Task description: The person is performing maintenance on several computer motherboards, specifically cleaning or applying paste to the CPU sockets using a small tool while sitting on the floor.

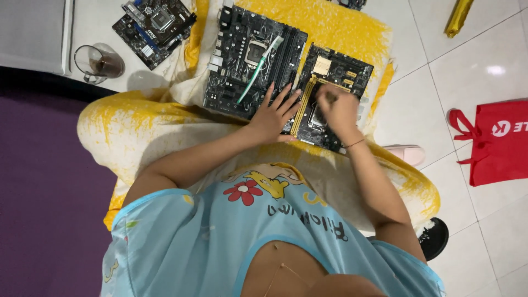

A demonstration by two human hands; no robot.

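My left hand (273, 113) lies open, flat across two circuit boards on the yellow cloth (352, 25); my right hand (339, 110) is closed over the smaller board (333, 74). Glass mug (99, 63) w/ dark liquid upper left; whatever the right fingers pinch is hidden.

Bright, even overhead light glares on the floor tiles (495, 70); the right hand (338, 110) is motion-blurred.

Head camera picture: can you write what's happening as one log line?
left hand: flat on large black circuit board | right hand: closed, on smaller black circuit board with yellow slots | green-white toothbrush: lying on large board
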